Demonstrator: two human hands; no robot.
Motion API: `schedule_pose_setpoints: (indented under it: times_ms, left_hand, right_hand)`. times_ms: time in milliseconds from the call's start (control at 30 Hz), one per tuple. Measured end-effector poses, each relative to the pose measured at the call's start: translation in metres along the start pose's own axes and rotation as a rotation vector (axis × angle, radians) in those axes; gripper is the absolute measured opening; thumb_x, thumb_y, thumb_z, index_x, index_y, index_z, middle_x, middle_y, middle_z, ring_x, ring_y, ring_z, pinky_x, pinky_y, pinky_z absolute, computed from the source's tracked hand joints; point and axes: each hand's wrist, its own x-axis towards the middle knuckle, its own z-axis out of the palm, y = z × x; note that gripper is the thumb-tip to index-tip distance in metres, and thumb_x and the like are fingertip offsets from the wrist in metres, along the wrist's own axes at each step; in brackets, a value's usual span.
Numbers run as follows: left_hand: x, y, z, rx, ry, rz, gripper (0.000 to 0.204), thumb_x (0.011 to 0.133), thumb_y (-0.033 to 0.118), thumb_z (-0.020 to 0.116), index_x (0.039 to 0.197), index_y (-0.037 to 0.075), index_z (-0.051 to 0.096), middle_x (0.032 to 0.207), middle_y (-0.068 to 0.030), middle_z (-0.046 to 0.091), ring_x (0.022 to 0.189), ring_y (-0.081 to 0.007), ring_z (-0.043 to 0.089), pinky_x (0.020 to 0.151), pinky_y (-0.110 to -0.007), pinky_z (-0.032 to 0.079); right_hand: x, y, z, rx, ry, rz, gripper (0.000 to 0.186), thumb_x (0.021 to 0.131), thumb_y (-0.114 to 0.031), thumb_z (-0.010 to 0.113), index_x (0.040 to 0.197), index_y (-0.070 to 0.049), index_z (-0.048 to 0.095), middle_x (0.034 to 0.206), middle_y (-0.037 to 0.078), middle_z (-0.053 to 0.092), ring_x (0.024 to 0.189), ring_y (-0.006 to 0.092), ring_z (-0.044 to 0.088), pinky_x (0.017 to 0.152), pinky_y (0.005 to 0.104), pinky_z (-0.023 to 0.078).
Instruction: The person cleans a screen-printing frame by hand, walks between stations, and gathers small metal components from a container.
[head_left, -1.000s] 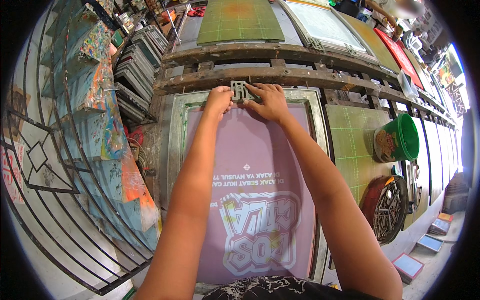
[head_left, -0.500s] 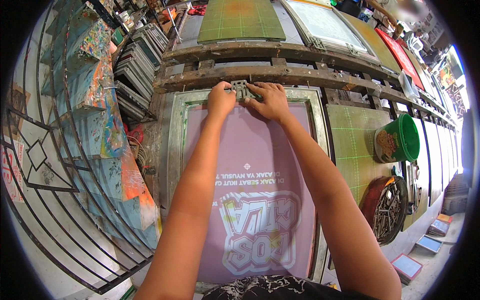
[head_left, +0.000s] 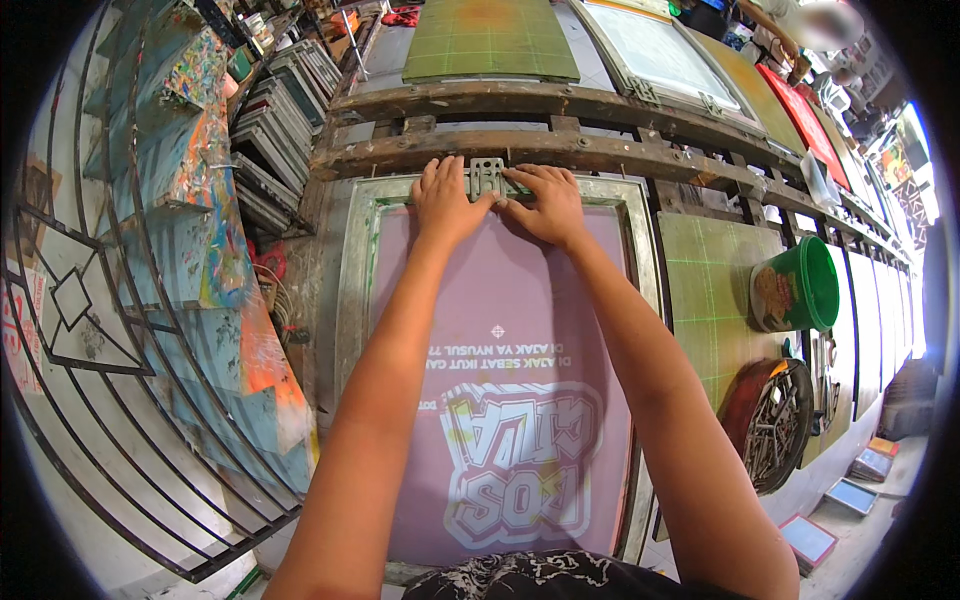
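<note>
A metal-framed printing screen [head_left: 352, 265] lies in front of me, its purple mesh [head_left: 490, 275] carrying pale lettering that is upside down to me. At the middle of its far rail sits a perforated metal hinge clamp [head_left: 487, 176], against a wooden beam. My left hand [head_left: 446, 200] rests on the rail left of the clamp. Its fingers are stretched over the rail, and the thumb reaches the clamp's near end. On the other side, my right hand [head_left: 548, 203] has its index finger and thumb closed on the clamp's right side; its other fingers are bent.
To the right, a green printing board [head_left: 705, 300] bears a green bucket [head_left: 815, 285] and a round container of metal hardware [head_left: 768, 425]. Stacked frames [head_left: 275, 135] lean at the left, near paint-stained blue steps [head_left: 165, 270] and a black metal railing [head_left: 72, 300].
My left hand has gone from bent fingers at the clamp's left edge to fingers stretched over the rail. The right hand stays at the clamp, its thumb shifted slightly. The view has moved slightly.
</note>
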Motion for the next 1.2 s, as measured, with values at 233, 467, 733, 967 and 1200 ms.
schedule_pose_setpoints:
  times_ms: [233, 467, 733, 967, 1200]
  left_hand:
    - [0.002, -0.009, 0.008, 0.089, -0.181, 0.044, 0.076, 0.087, 0.056, 0.054, 0.147, 0.013, 0.035, 0.148, -0.0121, 0.040, 0.143, -0.0301, 0.025, 0.113, -0.055, 0.009]
    - [0.005, -0.011, 0.010, 0.072, -0.231, 0.015, 0.075, 0.088, 0.054, 0.053, 0.149, 0.016, 0.032, 0.148, -0.0123, 0.039, 0.142, -0.0291, 0.024, 0.113, -0.055, 0.006]
    - [0.008, -0.012, 0.001, -0.009, -0.294, 0.025, 0.084, 0.080, 0.057, 0.060, 0.148, 0.016, 0.034, 0.143, -0.0108, 0.043, 0.137, -0.0276, 0.028, 0.112, -0.054, 0.006]
    - [0.006, -0.012, 0.002, 0.004, -0.282, 0.019, 0.085, 0.077, 0.059, 0.063, 0.147, 0.019, 0.036, 0.141, -0.0101, 0.044, 0.136, -0.0284, 0.029, 0.112, -0.054, 0.006]
    - [0.006, -0.012, 0.007, 0.029, -0.234, 0.038, 0.084, 0.077, 0.060, 0.063, 0.147, 0.020, 0.038, 0.135, -0.0074, 0.047, 0.132, -0.0268, 0.032, 0.110, -0.055, 0.010]
  right_hand:
    - [0.002, 0.004, 0.004, 0.045, 0.039, 0.039, 0.041, 0.079, -0.038, 0.066, 0.114, -0.017, 0.067, 0.114, 0.008, 0.067, 0.111, 0.0266, 0.058, 0.098, 0.0408, 0.038]
    - [0.023, 0.006, 0.013, 0.127, -0.001, 0.202, 0.023, 0.082, -0.028, 0.068, 0.101, -0.017, 0.073, 0.104, 0.008, 0.068, 0.101, 0.0285, 0.063, 0.091, 0.0419, 0.042]
    - [0.033, -0.004, 0.021, 0.180, 0.043, 0.213, 0.014, 0.079, -0.022, 0.070, 0.089, -0.013, 0.075, 0.092, 0.012, 0.067, 0.085, 0.0307, 0.065, 0.076, 0.0415, 0.050]
    - [0.029, 0.001, 0.018, 0.300, 0.069, 0.219, 0.018, 0.076, -0.013, 0.071, 0.093, -0.006, 0.072, 0.092, 0.016, 0.068, 0.085, 0.0333, 0.066, 0.078, 0.0400, 0.052]
    - [0.027, 0.012, 0.016, 0.364, 0.049, 0.259, 0.027, 0.075, -0.009, 0.067, 0.100, -0.001, 0.067, 0.095, 0.019, 0.069, 0.090, 0.0336, 0.067, 0.082, 0.0386, 0.052]
